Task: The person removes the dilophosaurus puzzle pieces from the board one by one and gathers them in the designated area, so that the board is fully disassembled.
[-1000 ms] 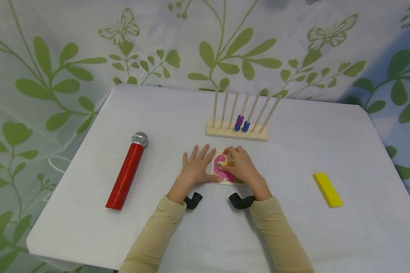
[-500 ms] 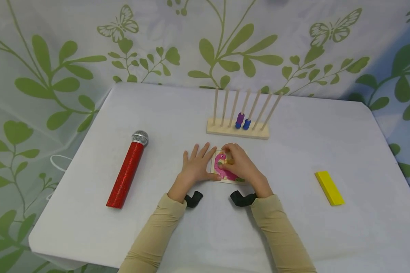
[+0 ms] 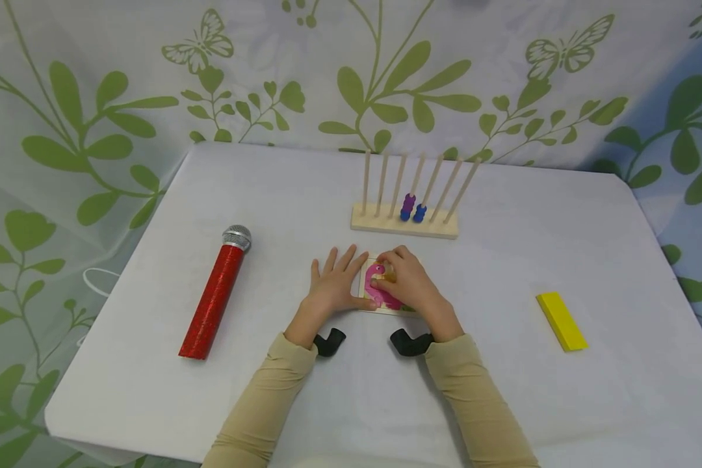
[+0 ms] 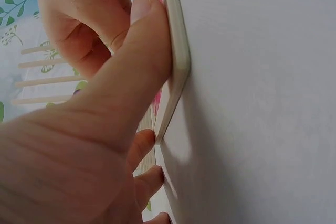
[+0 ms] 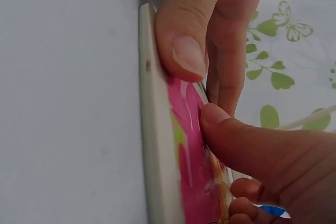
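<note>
A small wooden jigsaw puzzle (image 3: 377, 297) with a pink dinosaur picture lies flat on the white table. My left hand (image 3: 331, 290) has its fingers spread on the cloth at the puzzle's left side, its thumb resting on the lower edge; the left wrist view shows that thumb (image 4: 142, 51) on the wooden rim. Over the puzzle's right half, my right hand (image 3: 414, 284) curls its thumb and fingers about a golden-brown puzzle piece (image 3: 390, 275), mostly hidden by the hand. In the right wrist view the right thumb (image 5: 247, 142) touches the picture surface (image 5: 197, 156).
Behind the puzzle stands a wooden peg rack (image 3: 403, 224) with purple and blue beads on two pegs. A red microphone (image 3: 215, 299) lies to the left, a yellow block (image 3: 561, 322) to the right. Black curved pieces (image 3: 411, 342) show beside both wrists.
The right thumb and fingers have shifted slightly over the puzzle. My left hand keeps its place, and the whole view moves a little with the head.
</note>
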The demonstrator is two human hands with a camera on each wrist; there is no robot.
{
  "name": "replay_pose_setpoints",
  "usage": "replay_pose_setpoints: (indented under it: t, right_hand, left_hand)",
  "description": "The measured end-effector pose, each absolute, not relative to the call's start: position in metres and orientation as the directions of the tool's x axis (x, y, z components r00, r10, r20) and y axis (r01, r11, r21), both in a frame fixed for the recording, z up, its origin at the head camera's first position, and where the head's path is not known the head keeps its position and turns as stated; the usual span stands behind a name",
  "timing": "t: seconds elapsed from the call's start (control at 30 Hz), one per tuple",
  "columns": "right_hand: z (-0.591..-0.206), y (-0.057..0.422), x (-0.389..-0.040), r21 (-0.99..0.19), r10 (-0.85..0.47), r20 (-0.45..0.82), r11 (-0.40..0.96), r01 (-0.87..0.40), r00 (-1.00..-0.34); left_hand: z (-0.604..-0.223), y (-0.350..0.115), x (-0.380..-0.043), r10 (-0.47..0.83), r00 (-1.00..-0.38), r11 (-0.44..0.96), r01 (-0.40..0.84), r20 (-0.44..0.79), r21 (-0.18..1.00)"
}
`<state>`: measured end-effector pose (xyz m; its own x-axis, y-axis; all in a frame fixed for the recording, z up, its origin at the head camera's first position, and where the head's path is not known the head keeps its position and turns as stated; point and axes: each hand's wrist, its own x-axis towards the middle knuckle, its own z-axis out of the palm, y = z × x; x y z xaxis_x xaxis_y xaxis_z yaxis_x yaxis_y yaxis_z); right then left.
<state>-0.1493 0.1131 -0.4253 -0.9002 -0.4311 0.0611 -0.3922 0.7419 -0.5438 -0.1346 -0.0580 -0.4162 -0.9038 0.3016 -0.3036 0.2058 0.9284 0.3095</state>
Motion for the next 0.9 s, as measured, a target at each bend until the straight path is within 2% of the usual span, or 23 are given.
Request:
replay_pose_setpoints:
  t: [0.13,0.6,0.9]
  right_hand:
    - [-0.4264,0.1129,-0.1489,-0.535,-0.446,0.073,0.738,-0.412,-0.892]
    - [-0.4265,0.1194,-0.1508,-0.699,-0.428,0.063,0.626,-0.347,-0.901]
    - [-0.4242,0.1169,-0.1509,-0.695,-0.408,0.062,0.637,-0.333,-0.911]
  left_hand:
    - [-0.4187,-0.0586,-0.1343,0.306,-0.902,0.927,0.208,-0.306,0.313]
    - [-0.4194,-0.0589,-0.1361,0.31,-0.902,0.922,0.208,-0.299,0.328]
    - [-0.4192,-0.0595,-0.1351,0.306,-0.904,0.922,0.203,-0.298,0.331]
